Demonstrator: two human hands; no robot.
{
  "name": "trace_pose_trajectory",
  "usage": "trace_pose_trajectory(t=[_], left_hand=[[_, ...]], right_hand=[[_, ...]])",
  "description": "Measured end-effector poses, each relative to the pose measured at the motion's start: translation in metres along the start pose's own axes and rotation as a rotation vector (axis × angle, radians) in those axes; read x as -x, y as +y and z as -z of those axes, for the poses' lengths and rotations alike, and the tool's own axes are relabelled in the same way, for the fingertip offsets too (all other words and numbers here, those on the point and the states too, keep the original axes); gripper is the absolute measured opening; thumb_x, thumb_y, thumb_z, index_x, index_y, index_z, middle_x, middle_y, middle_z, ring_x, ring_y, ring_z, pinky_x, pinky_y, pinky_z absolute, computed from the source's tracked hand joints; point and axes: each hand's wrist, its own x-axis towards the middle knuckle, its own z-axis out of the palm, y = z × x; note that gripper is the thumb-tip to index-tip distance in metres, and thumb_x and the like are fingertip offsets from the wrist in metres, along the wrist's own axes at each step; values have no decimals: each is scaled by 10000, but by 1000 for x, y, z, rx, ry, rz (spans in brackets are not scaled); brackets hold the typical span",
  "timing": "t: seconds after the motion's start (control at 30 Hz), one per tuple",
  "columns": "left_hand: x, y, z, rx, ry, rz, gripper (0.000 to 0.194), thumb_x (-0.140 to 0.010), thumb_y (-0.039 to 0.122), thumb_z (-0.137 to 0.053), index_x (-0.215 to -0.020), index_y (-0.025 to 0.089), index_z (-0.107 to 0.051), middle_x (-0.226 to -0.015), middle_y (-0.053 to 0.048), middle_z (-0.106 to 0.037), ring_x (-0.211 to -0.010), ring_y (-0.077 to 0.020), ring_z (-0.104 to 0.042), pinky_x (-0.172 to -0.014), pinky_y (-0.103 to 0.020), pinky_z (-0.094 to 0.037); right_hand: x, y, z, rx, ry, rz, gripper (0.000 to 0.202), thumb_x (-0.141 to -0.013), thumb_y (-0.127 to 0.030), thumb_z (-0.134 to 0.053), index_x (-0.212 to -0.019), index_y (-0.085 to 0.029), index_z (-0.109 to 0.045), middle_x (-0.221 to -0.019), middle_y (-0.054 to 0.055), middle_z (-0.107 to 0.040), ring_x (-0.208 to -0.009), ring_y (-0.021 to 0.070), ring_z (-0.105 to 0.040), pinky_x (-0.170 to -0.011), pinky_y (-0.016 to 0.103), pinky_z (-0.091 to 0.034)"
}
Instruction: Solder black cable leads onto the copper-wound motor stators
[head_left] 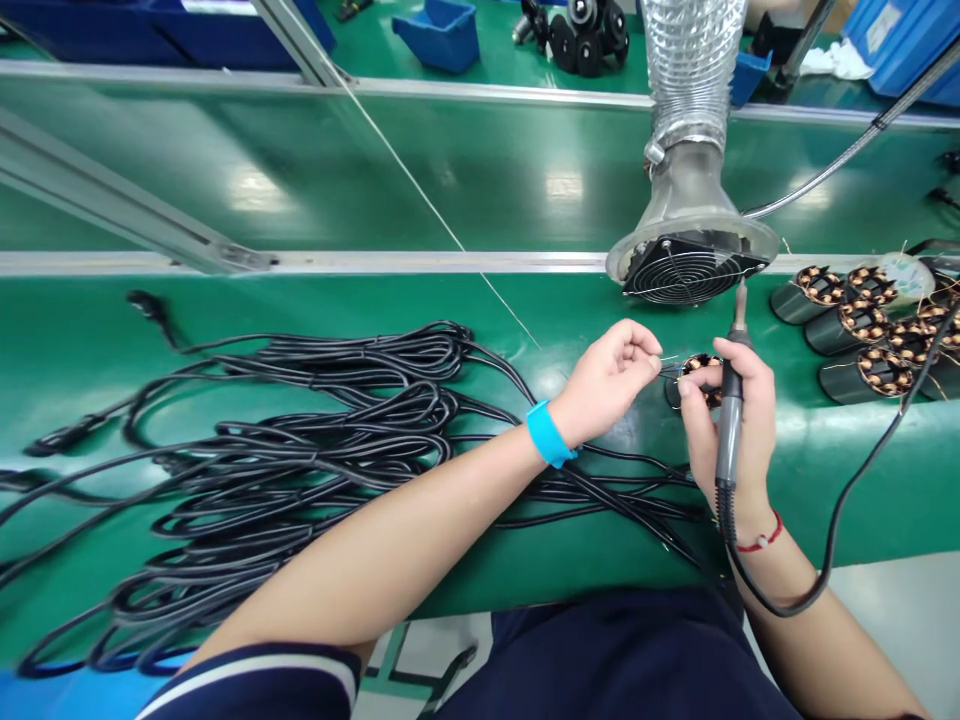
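My left hand (pixel 611 385), with a blue band at the wrist, pinches a thin silvery solder wire (pixel 670 358) between thumb and forefinger. Just beyond those fingertips stands a motor stator (pixel 703 362), a dark cylinder with copper windings, partly covered by my right hand. Thin leads at its left side run towards the left fingertips; whether they are pinched too I cannot tell. My right hand (pixel 739 430) grips a soldering iron (pixel 730 415) upright, tip pointing away from me. Its thumb and a finger are at the stator, apparently touching it.
Bundled black cables (pixel 315 450) cover the left of the green bench (pixel 465 580). A fume extractor hood (pixel 686 265) hangs low above the stator. Several more stators (pixel 862 325) stand at right. The iron's cord (pixel 855 500) loops over my right forearm. Blue bins (pixel 442 38) sit on the back shelf.
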Motion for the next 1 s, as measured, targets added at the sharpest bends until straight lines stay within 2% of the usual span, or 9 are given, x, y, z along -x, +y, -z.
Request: trace_pose_trajectory(t=[0.07,0.2,0.37,0.63,0.73,0.83,0.93,1.0], left_hand=[[1,-1,0,-8,7,-56,88,-809,167,-593,-768,167,-515,-667,49,-498,-559,-62,-418,-561,-196,-384],[2,-2,2,-64,-58,-98,122,-821,236,-628,-763,150,-563,-730,14,-534,-619,-81,-454,-556,-204,-395],[1,-4,1,-1,-44,-90,100,-813,220,-639,-842,154,-570,-752,16,-556,-613,-75,-481,-562,-196,-421],[3,-5,0,-111,-16,-110,112,-848,233,-616,-778,147,-597,-724,7,-577,-599,-86,-488,-578,-219,-421],[3,-4,2,-211,-14,-182,123,-856,229,-616,-765,146,-616,-763,-11,-579,-632,-99,-501,-594,-231,-428],[3,-2,5,-345,-55,-313,125,-861,202,-612,-745,156,-624,-765,-15,-588,-701,-121,-539,-655,-244,-450],[3,0,7,-493,-114,-468,117,-868,143,-574,-771,160,-637,-800,-25,-623,-786,-135,-574,-745,-257,-470],[3,1,9,-578,-114,-507,123,-863,106,-546,-793,155,-635,-823,-30,-630,-791,-134,-576,-753,-258,-471]], right_hand=[[0,2,-1,-43,5,3,439,-848,-224,-626,-1265,-275,-502,-861,-16,-659,-915,179,-632,-842,379,-506],[-3,7,-4,-190,0,-19,460,-844,-224,-633,-1275,-279,-482,-826,-32,-642,-822,150,-634,-741,314,-515],[-4,10,-6,-261,7,-43,470,-836,-203,-639,-1271,-283,-481,-810,-42,-632,-797,137,-631,-747,305,-516],[-2,11,-7,-313,0,-39,487,-833,-183,-643,-1280,-283,-476,-819,-45,-629,-787,124,-613,-737,287,-503],[-2,11,-6,-321,-8,-47,495,-841,-195,-641,-1296,-282,-466,-835,-35,-629,-818,137,-615,-781,320,-509],[-2,10,-6,-326,-3,-41,495,-849,-209,-638,-1305,-281,-459,-828,-34,-627,-820,146,-617,-817,350,-512],[-4,9,-8,-338,13,-33,468,-856,-213,-633,-1290,-288,-474,-805,-41,-618,-783,140,-612,-792,340,-520],[-5,9,-9,-333,20,-23,451,-855,-216,-639,-1275,-296,-495,-793,-45,-622,-765,138,-617,-767,328,-529]])
